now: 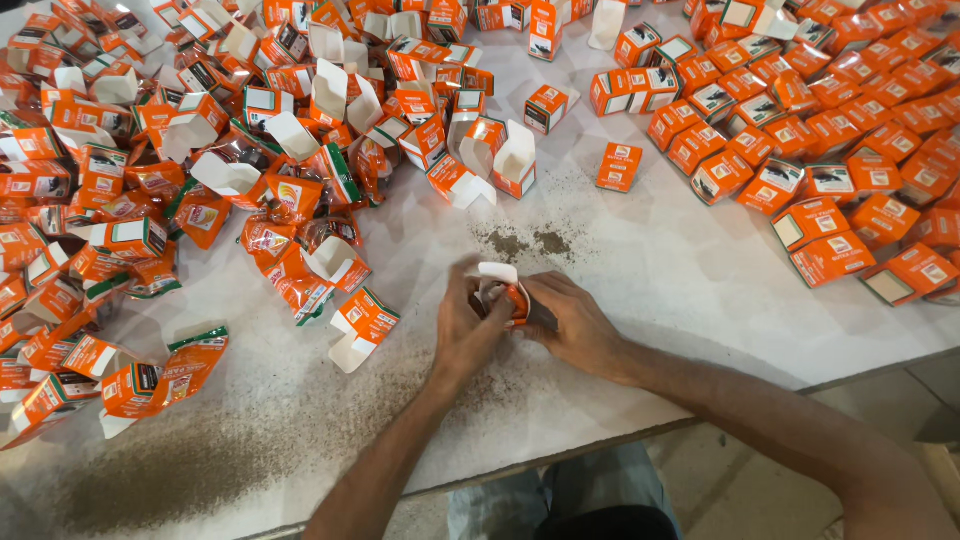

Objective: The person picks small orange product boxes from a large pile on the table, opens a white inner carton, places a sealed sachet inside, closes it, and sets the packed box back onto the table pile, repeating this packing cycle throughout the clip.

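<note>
**Two hands on one small orange box**

Both hands hold one small orange box (505, 292) just above the white bench (640, 270). The left hand (468, 328) wraps its fingers around the left side of the box. The right hand (568, 322) grips the right side, and its fingers are tight on it. The white flap at the top of the box is up, so the box is not shut yet.

Just behind the box there is a little spill of dark crumbs (525, 241) on the bench. More dark dust (200, 470) lies to the left of the box, near the bench edge.

Far to the right of the box sit lots of closed boxes (800, 140), lying flat and close together. These look done. To the left of the box is a big messy heap of open boxes (330, 95) with white flaps up, and shiny orange packets (275, 245) mixed in. These look like they are left to do. That heap is large, so I think lots of work is left.
</note>
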Demonstrator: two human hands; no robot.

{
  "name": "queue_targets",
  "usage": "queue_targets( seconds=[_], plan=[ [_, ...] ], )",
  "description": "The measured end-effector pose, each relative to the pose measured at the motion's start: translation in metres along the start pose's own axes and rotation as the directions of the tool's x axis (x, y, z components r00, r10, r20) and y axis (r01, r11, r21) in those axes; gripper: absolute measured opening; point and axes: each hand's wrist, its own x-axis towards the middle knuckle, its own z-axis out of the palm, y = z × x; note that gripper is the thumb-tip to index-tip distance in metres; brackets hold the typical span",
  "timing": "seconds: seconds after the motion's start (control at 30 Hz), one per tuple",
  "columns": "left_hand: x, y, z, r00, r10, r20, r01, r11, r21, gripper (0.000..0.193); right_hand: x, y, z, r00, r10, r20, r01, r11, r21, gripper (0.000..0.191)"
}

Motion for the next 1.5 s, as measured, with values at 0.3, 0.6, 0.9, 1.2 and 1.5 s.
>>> queue_targets(
  seconds=[0.3,0.6,0.9,1.2,1.5],
  plan=[
    [0.003,-0.002,-0.004,0.993,-0.03,0.111,0.047,0.986,-0.16,0.017,-0.007,-0.003,0.007,0.989,-0.144,-0.024,0.137,0.974,-0.18,0.064],
    [0.026,-0.009,-0.037,0.896,-0.162,0.413,0.337,0.853,-0.398,0.019,-0.004,-0.003,0.006,0.984,-0.177,-0.005,0.168,0.942,-0.289,0.051],
    [0.006,-0.011,-0.013,0.852,0.501,0.152,-0.499,0.865,-0.054,0.026,-0.005,-0.001,0.005,1.0,-0.023,-0.001,0.022,0.974,-0.227,0.046],
    [-0.006,0.005,-0.036,0.778,0.544,0.316,-0.596,0.798,0.093,0.035,-0.008,0.013,0.013,0.999,0.051,-0.004,-0.051,0.99,-0.134,0.052],
    [-0.01,0.011,-0.037,0.661,0.64,0.392,-0.74,0.642,0.201,0.024,-0.006,0.006,0.008,0.996,-0.092,0.002,0.091,0.98,-0.176,0.04]
  ],
)
